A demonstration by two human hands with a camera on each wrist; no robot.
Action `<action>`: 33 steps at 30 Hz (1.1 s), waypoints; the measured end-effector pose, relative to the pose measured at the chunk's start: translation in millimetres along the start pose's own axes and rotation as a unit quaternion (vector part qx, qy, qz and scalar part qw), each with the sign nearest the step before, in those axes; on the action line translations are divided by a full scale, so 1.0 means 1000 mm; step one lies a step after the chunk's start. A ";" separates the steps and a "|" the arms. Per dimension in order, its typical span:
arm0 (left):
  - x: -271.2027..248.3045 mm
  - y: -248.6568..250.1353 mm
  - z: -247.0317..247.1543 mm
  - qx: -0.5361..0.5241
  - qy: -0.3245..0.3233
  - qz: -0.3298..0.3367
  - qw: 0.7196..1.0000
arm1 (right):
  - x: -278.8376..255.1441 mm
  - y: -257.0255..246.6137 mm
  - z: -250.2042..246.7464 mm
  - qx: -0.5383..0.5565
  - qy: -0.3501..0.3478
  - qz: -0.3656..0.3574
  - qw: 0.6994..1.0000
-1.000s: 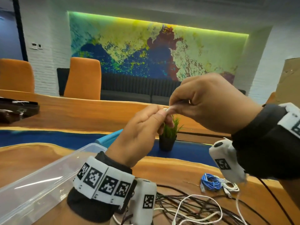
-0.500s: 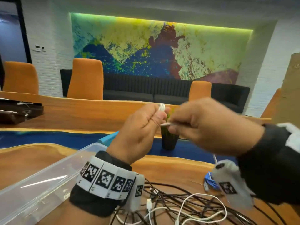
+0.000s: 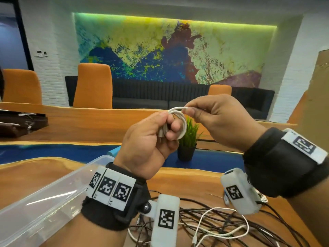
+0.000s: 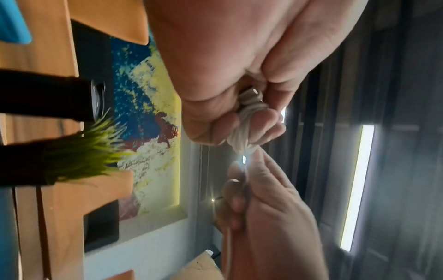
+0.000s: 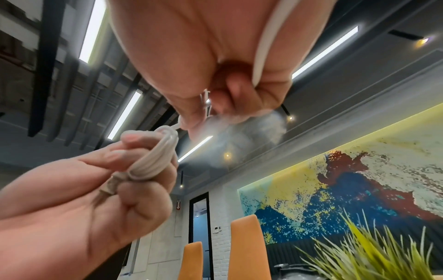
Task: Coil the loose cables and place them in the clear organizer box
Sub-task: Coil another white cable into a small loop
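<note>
Both hands now pinch the white cable (image 3: 179,122), apparently coiled into fuller loops than before.

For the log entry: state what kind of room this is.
Probably an office meeting room or lounge: a long wooden table lined with orange chairs, a dark sofa along the wall, and a large backlit abstract mural above it.
</note>
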State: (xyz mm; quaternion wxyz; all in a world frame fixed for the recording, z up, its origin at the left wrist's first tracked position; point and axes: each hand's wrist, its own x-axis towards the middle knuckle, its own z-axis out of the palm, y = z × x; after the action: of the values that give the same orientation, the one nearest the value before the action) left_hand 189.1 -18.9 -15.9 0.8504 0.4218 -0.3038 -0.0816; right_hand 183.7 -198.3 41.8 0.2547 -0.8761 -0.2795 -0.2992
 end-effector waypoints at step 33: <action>-0.005 -0.009 0.016 0.201 0.134 0.006 0.970 | -0.023 -0.005 0.030 0.156 0.024 0.040 0.987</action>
State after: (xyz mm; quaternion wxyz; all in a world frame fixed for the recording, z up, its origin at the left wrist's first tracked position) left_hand 176.5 -33.5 -17.6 0.7816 0.5892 -0.1999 0.0436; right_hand 176.4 -183.8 7.2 0.4065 -0.8289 -0.2809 -0.2622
